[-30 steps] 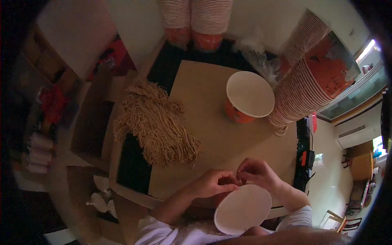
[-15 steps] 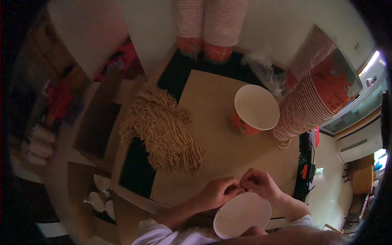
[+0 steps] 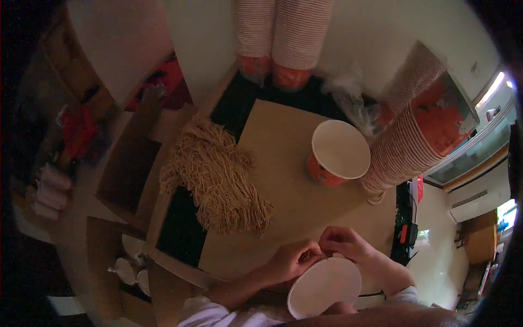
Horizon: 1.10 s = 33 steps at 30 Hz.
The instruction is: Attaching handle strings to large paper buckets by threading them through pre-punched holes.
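Note:
A paper bucket point(image 3: 325, 287) is near my lap at the lower edge, its round pale face toward me. At its far rim my left hand point(image 3: 294, 260) is closed in a pinch. Beside it my right hand point(image 3: 348, 246) is also pinched, fingertips almost meeting the left ones. A thin tan strand seems to lie between them at the rim, mostly hidden by the fingers. A heap of tan twine point(image 3: 218, 177) lies beyond my left hand. Farther off, an orange paper bucket point(image 3: 339, 150) with a white inside stands on the brown board point(image 3: 283, 131).
Tall nested bucket stacks point(image 3: 299, 38) stand at the back. Another bucket stack point(image 3: 406, 144) leans at the right, near crumpled clear plastic point(image 3: 351, 101). A dark device with an orange part point(image 3: 406, 234) lies at the table's right edge. Cardboard boxes point(image 3: 117, 234) stand at the left.
Both hands stay at the bucket's rim with their fingertips shifting slightly. The bucket tilts a little, and the whole view has moved slightly.

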Each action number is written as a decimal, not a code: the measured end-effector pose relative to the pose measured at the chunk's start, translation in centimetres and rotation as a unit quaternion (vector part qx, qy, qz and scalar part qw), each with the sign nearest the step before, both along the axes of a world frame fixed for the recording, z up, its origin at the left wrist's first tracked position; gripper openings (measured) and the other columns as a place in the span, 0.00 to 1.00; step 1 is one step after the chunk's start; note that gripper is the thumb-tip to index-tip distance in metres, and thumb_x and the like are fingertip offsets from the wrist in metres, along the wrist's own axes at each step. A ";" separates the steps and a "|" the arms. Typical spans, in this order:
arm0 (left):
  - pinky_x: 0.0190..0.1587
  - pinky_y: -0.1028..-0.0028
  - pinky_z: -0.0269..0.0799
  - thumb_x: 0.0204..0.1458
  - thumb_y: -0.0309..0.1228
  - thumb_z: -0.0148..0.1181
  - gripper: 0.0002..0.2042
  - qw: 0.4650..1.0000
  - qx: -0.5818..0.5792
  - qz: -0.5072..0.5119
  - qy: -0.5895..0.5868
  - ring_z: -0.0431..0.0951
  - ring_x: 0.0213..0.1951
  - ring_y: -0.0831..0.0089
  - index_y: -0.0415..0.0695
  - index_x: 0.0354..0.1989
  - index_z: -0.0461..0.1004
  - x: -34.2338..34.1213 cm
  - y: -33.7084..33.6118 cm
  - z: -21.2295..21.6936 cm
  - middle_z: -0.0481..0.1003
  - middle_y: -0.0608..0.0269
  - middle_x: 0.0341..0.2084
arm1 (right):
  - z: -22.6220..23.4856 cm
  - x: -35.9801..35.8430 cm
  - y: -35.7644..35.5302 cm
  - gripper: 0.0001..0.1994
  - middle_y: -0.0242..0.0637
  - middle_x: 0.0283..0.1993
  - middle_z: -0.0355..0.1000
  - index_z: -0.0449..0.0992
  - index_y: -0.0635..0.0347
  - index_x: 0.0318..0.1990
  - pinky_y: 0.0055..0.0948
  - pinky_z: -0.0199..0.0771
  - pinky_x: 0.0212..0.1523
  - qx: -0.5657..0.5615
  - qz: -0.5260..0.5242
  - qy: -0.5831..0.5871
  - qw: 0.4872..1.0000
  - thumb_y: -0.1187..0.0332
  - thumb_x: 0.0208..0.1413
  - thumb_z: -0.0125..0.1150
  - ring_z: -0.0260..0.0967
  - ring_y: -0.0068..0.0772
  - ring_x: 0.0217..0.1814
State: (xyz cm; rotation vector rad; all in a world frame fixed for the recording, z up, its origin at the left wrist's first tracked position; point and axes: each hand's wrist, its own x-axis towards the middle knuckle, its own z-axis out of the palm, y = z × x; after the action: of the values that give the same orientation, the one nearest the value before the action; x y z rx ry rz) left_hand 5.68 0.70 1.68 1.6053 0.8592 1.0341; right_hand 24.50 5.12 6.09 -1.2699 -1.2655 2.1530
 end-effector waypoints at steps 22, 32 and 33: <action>0.32 0.73 0.71 0.46 0.30 0.58 0.10 0.987 0.141 -0.005 0.076 0.74 0.34 0.68 0.45 0.38 0.74 0.1 0.3 -1.3 0.69 0.63 0.34 | -0.4 -0.3 -0.1 0.03 0.30 0.26 0.69 0.71 0.63 0.32 0.20 0.66 0.28 0.119 0.006 -0.112 0.986 0.73 0.52 0.54 0.64 0.18 0.28; 0.30 0.71 0.71 0.47 0.31 0.58 0.08 0.996 0.032 -0.006 0.081 0.74 0.31 0.67 0.45 0.35 0.72 0.2 0.0 -0.3 0.69 0.62 0.32 | 0.9 -0.6 -0.7 0.02 0.33 0.27 0.69 0.68 0.66 0.30 0.18 0.68 0.29 0.109 -0.053 -0.077 0.990 0.76 0.51 0.54 0.65 0.18 0.28; 0.30 0.71 0.71 0.46 0.32 0.58 0.08 0.997 -0.026 -0.014 0.070 0.74 0.31 0.67 0.45 0.35 0.72 0.2 -0.1 -0.2 0.69 0.62 0.33 | 0.6 -0.5 -0.8 0.02 0.33 0.27 0.69 0.68 0.66 0.30 0.18 0.68 0.29 0.107 -0.054 -0.077 0.990 0.76 0.51 0.54 0.65 0.18 0.28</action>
State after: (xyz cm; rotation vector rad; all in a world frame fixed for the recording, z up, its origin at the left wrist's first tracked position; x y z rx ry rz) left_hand 5.88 0.62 1.53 1.6554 0.9484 0.8801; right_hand 23.98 4.37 6.71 -1.3976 -1.4118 1.8198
